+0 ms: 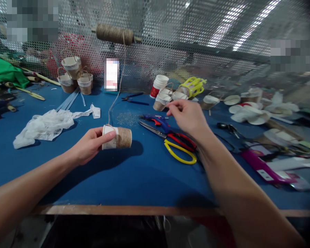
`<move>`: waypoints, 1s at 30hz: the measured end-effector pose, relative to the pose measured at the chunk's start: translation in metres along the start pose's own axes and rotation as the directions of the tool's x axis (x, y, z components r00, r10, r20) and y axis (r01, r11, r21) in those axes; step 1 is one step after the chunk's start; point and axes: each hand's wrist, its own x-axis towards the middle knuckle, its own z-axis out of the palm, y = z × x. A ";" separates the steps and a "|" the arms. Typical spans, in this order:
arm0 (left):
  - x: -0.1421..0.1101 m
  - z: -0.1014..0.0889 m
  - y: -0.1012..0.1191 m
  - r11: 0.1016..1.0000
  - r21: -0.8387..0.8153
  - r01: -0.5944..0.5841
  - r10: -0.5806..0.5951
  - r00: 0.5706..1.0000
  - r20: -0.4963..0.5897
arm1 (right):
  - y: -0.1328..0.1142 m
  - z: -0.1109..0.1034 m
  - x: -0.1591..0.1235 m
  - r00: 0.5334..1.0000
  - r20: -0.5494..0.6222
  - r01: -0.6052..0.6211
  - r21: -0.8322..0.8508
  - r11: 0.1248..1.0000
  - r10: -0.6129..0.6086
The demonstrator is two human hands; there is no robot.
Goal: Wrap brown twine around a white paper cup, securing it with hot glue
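My left hand (94,142) is closed around a paper cup (124,138) tipped on its side above the blue table. Brown twine covers the cup's bottom half, and the rest is bare white. From a twine spool (115,34) on the mesh wall, a strand (119,81) hangs down to the cup. My right hand (187,115) is raised with its fingertips pinched together; whatever they hold, if anything, I cannot make out. Behind those fingertips sits a small twine-wrapped cup (161,104). Below lie a blue glue gun (158,120) and scissors (179,148) with red and yellow handles.
Crumpled white lace (48,125) lies at left, near stacked twine cups (71,67). A phone (111,74) leans on the mesh. Pliers (135,100), white paper cups (160,84) and a yellow cut-out piece (195,86) stand behind. A magenta device (266,168) lies among clutter at right.
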 end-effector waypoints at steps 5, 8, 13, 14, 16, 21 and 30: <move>-0.001 -0.001 0.002 0.999 0.042 -0.033 0.033 0.999 0.012 | 0.030 0.025 0.021 0.974 0.211 -0.059 -0.122 0.991 0.084; -0.001 -0.002 0.003 0.997 0.061 -0.054 0.053 0.998 0.019 | 0.035 0.041 0.027 0.961 0.241 -0.109 -0.119 0.987 0.135; 0.001 -0.004 0.004 0.995 0.063 -0.073 0.071 0.997 0.027 | 0.030 0.036 0.024 0.969 0.201 -0.151 0.025 0.988 0.143; 0.001 -0.004 0.005 0.995 0.064 -0.080 0.079 0.996 0.029 | 0.026 0.031 0.020 0.973 0.184 -0.152 0.076 0.985 0.136; 0.002 -0.005 0.004 0.991 0.082 -0.106 0.103 0.994 0.037 | 0.016 0.019 0.008 0.983 0.142 -0.140 0.194 0.971 0.113; 0.002 -0.007 0.003 0.955 0.227 -0.189 0.168 0.980 0.112 | -0.016 -0.001 -0.028 0.967 0.253 -0.163 0.580 0.798 0.014; 0.005 -0.010 0.000 0.876 0.406 -0.261 0.210 0.963 0.167 | -0.034 0.001 -0.068 0.934 0.318 -0.027 0.514 0.857 -0.161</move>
